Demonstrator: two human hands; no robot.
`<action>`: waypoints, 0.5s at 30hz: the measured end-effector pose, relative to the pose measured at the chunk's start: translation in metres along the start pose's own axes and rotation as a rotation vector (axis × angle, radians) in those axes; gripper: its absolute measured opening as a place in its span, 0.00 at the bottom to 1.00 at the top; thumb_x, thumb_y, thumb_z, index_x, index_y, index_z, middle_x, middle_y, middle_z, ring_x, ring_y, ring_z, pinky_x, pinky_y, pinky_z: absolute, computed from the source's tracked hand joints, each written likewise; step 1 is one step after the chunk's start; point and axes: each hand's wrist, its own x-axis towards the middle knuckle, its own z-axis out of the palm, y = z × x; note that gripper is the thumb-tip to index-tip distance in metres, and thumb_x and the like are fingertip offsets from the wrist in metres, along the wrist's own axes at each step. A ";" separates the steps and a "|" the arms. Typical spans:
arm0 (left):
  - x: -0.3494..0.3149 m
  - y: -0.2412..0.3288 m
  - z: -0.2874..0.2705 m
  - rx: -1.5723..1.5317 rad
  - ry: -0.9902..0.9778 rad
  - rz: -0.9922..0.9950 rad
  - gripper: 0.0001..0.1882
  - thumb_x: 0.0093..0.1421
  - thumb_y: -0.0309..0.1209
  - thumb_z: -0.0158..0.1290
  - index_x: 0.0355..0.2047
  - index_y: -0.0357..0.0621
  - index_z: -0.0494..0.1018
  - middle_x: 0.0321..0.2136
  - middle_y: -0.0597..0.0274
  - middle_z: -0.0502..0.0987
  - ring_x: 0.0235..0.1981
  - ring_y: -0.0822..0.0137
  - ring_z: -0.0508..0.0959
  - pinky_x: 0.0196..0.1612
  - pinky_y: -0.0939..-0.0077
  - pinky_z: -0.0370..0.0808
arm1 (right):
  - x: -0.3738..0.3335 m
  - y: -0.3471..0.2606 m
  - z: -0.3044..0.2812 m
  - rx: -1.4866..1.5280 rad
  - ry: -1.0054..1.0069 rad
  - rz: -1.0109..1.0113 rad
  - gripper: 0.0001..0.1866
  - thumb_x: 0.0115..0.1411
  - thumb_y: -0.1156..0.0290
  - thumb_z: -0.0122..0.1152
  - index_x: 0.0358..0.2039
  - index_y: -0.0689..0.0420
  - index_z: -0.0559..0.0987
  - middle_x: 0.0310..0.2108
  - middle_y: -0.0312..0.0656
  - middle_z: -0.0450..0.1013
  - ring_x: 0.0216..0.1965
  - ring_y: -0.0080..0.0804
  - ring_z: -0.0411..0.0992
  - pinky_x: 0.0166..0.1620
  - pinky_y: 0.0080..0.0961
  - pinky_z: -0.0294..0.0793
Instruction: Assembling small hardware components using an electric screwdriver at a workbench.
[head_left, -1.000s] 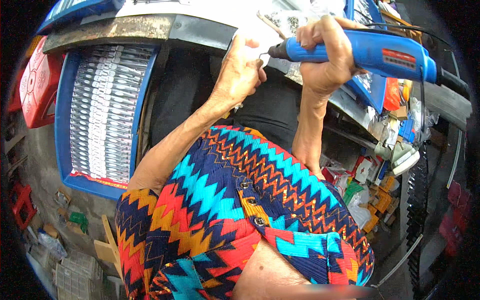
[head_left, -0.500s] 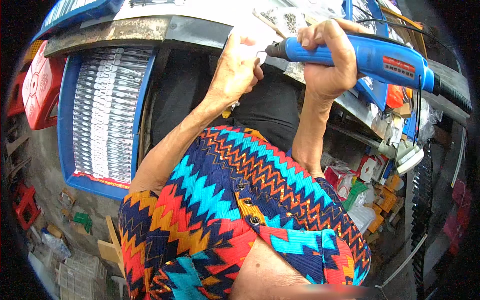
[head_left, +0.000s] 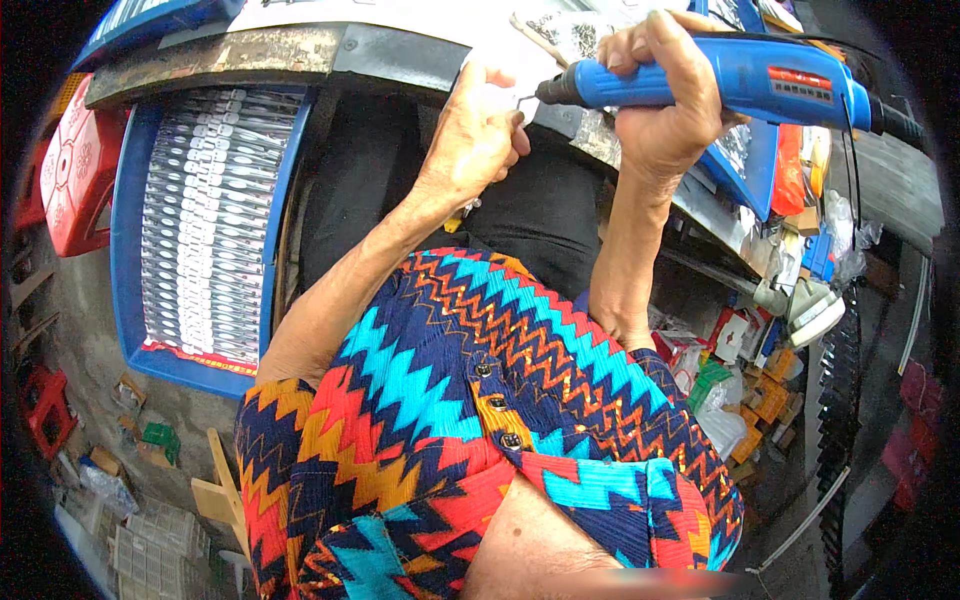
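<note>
My right hand (head_left: 672, 95) is wrapped round a blue corded power tool (head_left: 740, 82) with a black nose and a thin bent metal tip. The tool lies nearly level and points left. Facing it, my left hand (head_left: 470, 135) pinches a small white piece (head_left: 528, 108), largely hidden by the fingers and washed out by bright light. The tip is at the white piece; whether it touches cannot be made out. Both hands are above the near edge of the worktable (head_left: 390, 58).
At my left, a blue tray (head_left: 128, 300) holds rows of slim white-and-clear pieces. A red stool (head_left: 75, 185) stands beyond it. Another blue tray (head_left: 755, 175) lies at the right. Boxes, bags and orange bins (head_left: 770, 400) crowd the right-hand floor. The tool's black cable (head_left: 895, 120) trails right.
The blue tool and my right hand have shifted slightly up and to the right. My left hand keeps its pinch in nearly the same place.
</note>
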 end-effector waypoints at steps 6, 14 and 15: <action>0.000 -0.003 -0.006 0.029 0.058 0.031 0.14 0.55 0.23 0.44 0.41 0.43 0.56 0.13 0.62 0.69 0.11 0.75 0.68 0.11 0.82 0.62 | -0.004 0.005 0.027 -0.160 -0.088 -0.117 0.07 0.52 0.73 0.51 0.26 0.66 0.69 0.15 0.43 0.63 0.18 0.30 0.62 0.27 0.29 0.62; 0.002 0.007 -0.001 0.064 0.061 0.009 0.14 0.55 0.23 0.44 0.42 0.43 0.56 0.12 0.62 0.69 0.11 0.75 0.67 0.10 0.81 0.62 | -0.008 0.021 0.019 -0.304 -0.153 -0.419 0.08 0.52 0.77 0.52 0.30 0.70 0.71 0.17 0.45 0.64 0.15 0.29 0.63 0.22 0.26 0.66; 0.004 0.005 -0.001 0.048 0.055 0.002 0.15 0.55 0.24 0.44 0.42 0.42 0.56 0.12 0.63 0.68 0.11 0.75 0.67 0.10 0.81 0.62 | -0.006 0.021 0.020 -0.365 -0.138 -0.505 0.08 0.50 0.78 0.54 0.30 0.69 0.71 0.18 0.45 0.65 0.15 0.30 0.65 0.21 0.26 0.67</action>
